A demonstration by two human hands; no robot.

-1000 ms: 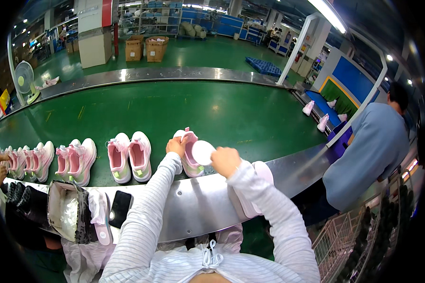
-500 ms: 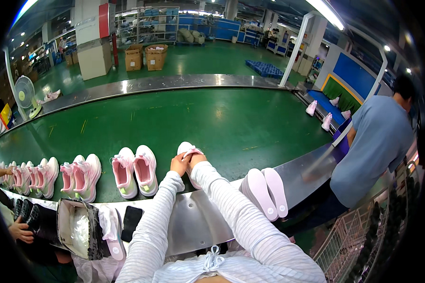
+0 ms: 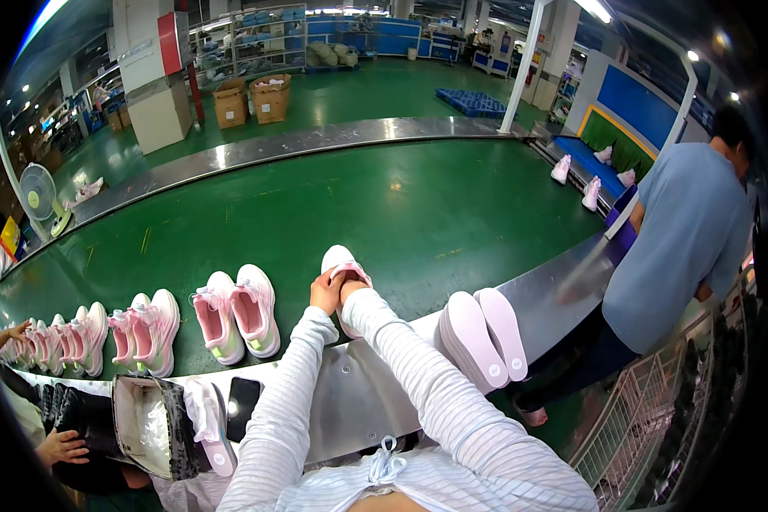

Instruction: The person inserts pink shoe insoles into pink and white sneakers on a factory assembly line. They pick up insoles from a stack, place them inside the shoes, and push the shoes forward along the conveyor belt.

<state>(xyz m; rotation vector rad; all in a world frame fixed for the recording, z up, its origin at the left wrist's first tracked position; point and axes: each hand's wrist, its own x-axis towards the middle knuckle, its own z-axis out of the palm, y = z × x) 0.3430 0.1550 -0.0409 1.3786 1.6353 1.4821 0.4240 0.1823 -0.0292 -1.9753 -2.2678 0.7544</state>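
A white and pink sneaker (image 3: 339,257) rests on the green belt in front of me, toe pointing away. My left hand (image 3: 324,291) is closed on the edge of its opening, near the tongue. Reaching into the opening, my right hand (image 3: 351,289) has its fingers hidden inside the shoe. To the left stands a matching pair of sneakers (image 3: 254,311), with more pairs lined up beyond it. On the metal ledge at my right lies a stack of pale pink insoles (image 3: 468,341), a second stack leaning against it.
A black phone (image 3: 243,408), loose insoles (image 3: 219,450) and an open box (image 3: 149,427) with white paper lie at my left. A co-worker's hand (image 3: 62,447) is beside the box. Another person in a blue shirt (image 3: 694,230) stands at right, near a wire rack (image 3: 636,431).
My view has tilted slightly, shifting the scene. Both hands stay at the same sneaker, with the right one still in its opening. The co-worker's hand at left now lies flatter and more open.
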